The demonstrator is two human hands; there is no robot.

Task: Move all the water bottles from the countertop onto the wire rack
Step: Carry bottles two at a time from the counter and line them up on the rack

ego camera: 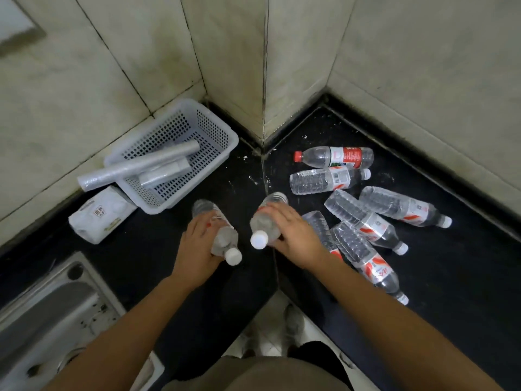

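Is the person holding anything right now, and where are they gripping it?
Yes, one water bottle in each hand. The left hand grips the left bottle around its middle; the right hand grips the right bottle around its middle too.

Corner tabletop (231, 176), walls behind on both sides. Far left: basket (180, 153) w/ rolls (138, 165) lying in it, one sticking out over its left rim. Packet (98, 215) just in front-left of basket. Sink (48, 306) at near left. Centre: left hand (197, 244) and right hand (290, 230), each on a bottle, side by side, caps toward the person. Right of hands: loose bottles (366, 218) lying on tabletop, near ones overlapping, two farthest (332, 167) parallel, close to the wall corner.
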